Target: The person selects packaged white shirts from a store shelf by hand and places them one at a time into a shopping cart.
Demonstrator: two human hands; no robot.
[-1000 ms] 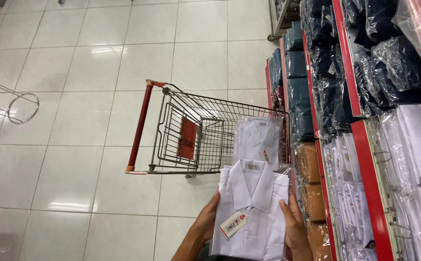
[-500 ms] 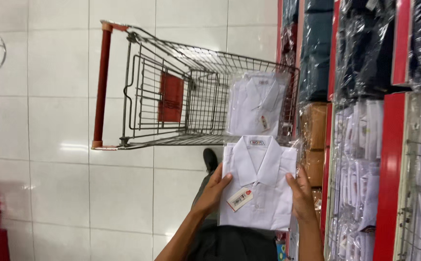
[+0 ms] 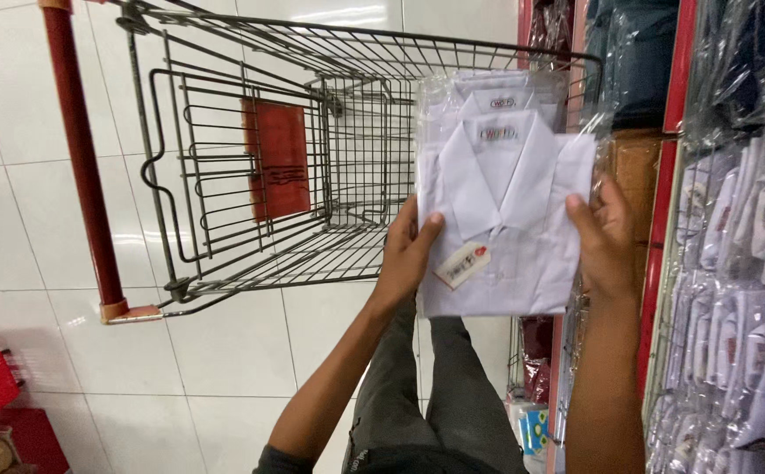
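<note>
Shop aisle, white tiled floor (image 3: 40, 202), shelving (image 3: 733, 263) of bagged clothes on my right. My left hand (image 3: 404, 254) grips the left edge of a folded white shirt (image 3: 505, 219) in clear wrap, thumb on top, fingers curled under. My right hand (image 3: 606, 237) clamps the right edge the same way. The shirt is flat between both hands, above the near rim of a wire shopping cart (image 3: 312, 175), a paper tag (image 3: 463, 263) on its front. A second bagged shirt (image 3: 496, 92) lies in the cart just beyond. Step, as I judge it: shirt held over the basket. Lowering it would need both grips eased together. My underside fingers are hidden; the cart's wheels are cut off.
</note>
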